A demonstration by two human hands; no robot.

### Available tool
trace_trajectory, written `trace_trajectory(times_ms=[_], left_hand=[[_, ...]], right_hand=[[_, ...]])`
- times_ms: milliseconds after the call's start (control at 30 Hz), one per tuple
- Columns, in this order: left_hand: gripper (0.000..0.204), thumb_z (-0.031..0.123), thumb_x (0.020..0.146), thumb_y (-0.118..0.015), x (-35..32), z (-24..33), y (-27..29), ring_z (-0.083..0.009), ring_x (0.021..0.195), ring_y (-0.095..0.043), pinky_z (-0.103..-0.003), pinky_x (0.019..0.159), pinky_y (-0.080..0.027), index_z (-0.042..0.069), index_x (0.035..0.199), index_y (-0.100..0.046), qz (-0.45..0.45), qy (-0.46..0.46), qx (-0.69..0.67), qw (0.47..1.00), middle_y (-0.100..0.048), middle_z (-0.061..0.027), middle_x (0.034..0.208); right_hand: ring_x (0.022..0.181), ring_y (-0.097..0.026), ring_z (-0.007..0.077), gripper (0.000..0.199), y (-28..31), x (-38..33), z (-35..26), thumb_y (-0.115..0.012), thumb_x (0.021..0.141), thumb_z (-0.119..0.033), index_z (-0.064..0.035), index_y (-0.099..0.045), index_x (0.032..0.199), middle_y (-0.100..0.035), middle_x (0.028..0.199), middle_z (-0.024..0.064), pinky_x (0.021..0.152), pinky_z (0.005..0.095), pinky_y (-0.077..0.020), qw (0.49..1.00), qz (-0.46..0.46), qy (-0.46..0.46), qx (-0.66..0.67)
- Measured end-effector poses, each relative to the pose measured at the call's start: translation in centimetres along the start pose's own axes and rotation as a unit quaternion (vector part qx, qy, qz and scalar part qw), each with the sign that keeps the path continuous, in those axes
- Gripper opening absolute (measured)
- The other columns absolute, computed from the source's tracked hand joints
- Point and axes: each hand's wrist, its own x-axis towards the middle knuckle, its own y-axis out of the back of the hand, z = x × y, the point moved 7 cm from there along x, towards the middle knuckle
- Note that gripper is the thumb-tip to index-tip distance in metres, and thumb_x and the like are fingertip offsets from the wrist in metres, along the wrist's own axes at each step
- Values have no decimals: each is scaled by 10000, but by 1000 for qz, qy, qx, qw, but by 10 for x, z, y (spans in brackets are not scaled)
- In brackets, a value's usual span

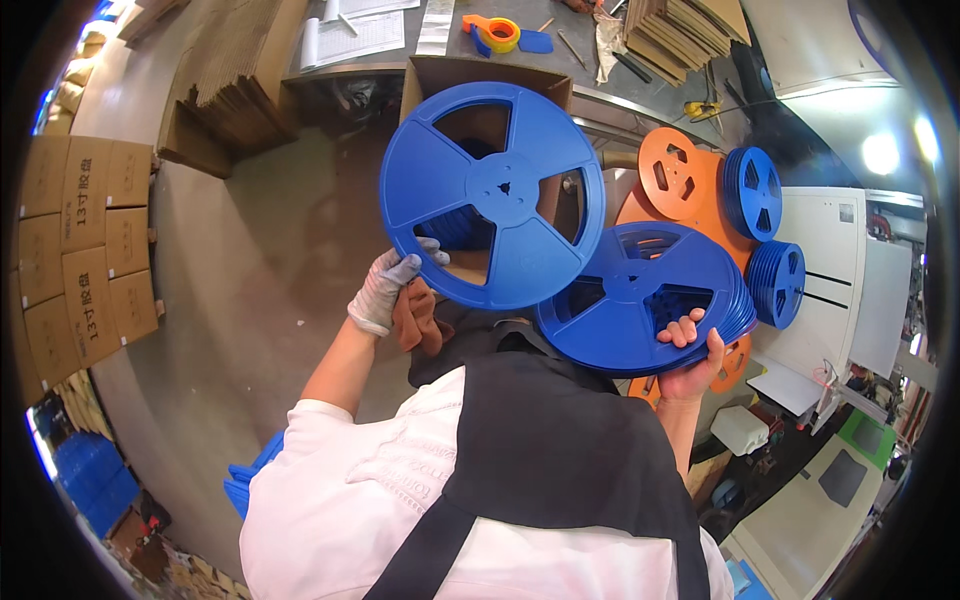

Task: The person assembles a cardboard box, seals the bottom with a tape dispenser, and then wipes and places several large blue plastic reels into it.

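A: What was held by the hands?

B: A single large, round blue plastic reel with three cut-out windows was held up at centre frame by the left hand, which was covered by a grey-white knitted glove. The gloved fingers were closed on the reel's lower left rim.

A: And the other hand?

B: A stack of matching blue plastic reels was gripped at right of centre by the bare right hand. Its fingers were hooked through one window and clamped on the stack's lower edge. The single reel overlapped the stack's upper left rim.

A: What was seen around them?

B: An open brown cardboard box was partly hidden behind the single reel, at top centre. Orange plastic reels and further upright blue reels were seen at upper right. Flat stacked brown cardboard sheets were placed at upper left, and labelled brown cartons at the left edge. A white sleeve and dark apron filled the lower frame.
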Motion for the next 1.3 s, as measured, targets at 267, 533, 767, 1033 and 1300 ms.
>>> trace_trajectory(times_ms=[267,533,767,1033,1300], left_hand=[[198,59,939,-518,55,-42,33,-176,965,-602,-295,874,-494,-1,1118,-578,97,13,180,979,-632,-99,1006],[498,97,907,-601,142,-119,54,-247,1095,-549,-360,959,-443,-15,1354,-413,127,77,367,918,-554,-174,1256],[522,112,823,-667,112,-70,-11,-274,1137,-582,-334,952,-454,27,1311,-500,28,-99,532,841,-591,-163,1258],[526,5,777,-647,55,-9,-86,-260,1010,-631,-299,867,-483,81,1287,-542,2,-269,581,768,-586,-155,1243],[291,34,856,-613,31,44,-172,-178,789,-613,-296,720,-516,37,1136,-535,95,-414,379,822,-591,-117,977]], right_hand=[[724,-521,170,317,-3,2,3,-560,866,-251,-27,-520,1087,-527,768,47,783,370,-514,1000,-8,-1,-16],[645,-477,161,311,-7,3,2,-602,821,-265,-42,-528,1024,-481,695,33,723,356,-471,999,-38,-11,2],[478,-453,102,294,-10,-13,-31,-648,823,-309,-96,-454,882,-469,567,-31,587,284,-432,979,-176,27,102],[432,-503,91,325,-38,-18,-27,-651,833,-375,-107,-468,809,-499,507,-39,523,270,-455,956,-269,20,112],[450,-505,129,330,-53,-10,-9,-663,794,-367,-89,-491,837,-516,534,-4,571,295,-451,960,-266,-62,64]])
